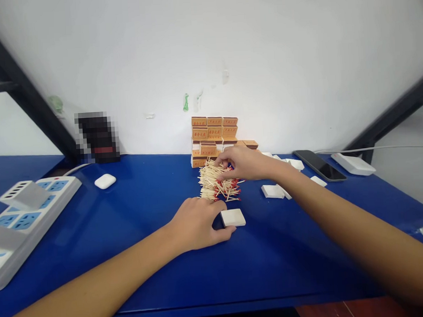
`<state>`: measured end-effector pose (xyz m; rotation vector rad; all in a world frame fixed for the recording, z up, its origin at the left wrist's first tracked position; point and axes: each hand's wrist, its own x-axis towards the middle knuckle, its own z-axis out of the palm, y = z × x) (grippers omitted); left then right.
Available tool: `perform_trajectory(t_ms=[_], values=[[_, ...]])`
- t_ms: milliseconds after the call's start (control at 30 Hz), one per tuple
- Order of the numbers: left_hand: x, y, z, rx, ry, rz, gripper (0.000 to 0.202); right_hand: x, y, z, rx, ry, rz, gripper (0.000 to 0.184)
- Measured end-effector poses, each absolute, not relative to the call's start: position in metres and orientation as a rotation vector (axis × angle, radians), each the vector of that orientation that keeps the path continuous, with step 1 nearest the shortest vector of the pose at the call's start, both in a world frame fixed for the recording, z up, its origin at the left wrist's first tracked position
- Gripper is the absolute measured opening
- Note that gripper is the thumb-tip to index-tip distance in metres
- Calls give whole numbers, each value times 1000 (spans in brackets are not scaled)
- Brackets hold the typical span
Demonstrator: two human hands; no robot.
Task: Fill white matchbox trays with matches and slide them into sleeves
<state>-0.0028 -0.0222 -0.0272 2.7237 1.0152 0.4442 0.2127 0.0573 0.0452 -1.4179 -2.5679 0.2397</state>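
Note:
My left hand (pixel 201 223) curls around a small white matchbox tray (pixel 233 217) on the blue table, fingers at its far edge and thumb at its near edge. The inside of the tray cannot be made out. Just beyond lies a heap of loose wooden matches (pixel 208 181) with red heads, most pointing right. Over the heap's right side, my right hand (pixel 245 163) has its thumb and forefinger around some matches. Orange matchboxes (pixel 214 132) stand stacked against the wall behind the heap, partly hidden by the matches and my right hand.
Several white trays (pixel 273 191) lie to the right, some behind my right forearm. Farther right are a dark phone (pixel 319 165) and a white box (pixel 353 163) beside a cable. On the left sit a white earbud case (pixel 105 181) and a large power strip (pixel 39 214).

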Motion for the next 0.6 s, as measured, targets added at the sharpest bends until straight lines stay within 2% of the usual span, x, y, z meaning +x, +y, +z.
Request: perform_trajectory(t_ms=[200, 300, 600], values=[[-4, -22, -26, 2713, 1026, 424, 40, 226, 62, 55, -1434, -2605, 357, 18], [-5, -22, -26, 2712, 1016, 428, 40, 229, 68, 53, -1430, -2605, 404, 21], [-5, -23, -29, 2732, 1002, 448, 39, 220, 80, 50, -1358, -2703, 361, 16]])
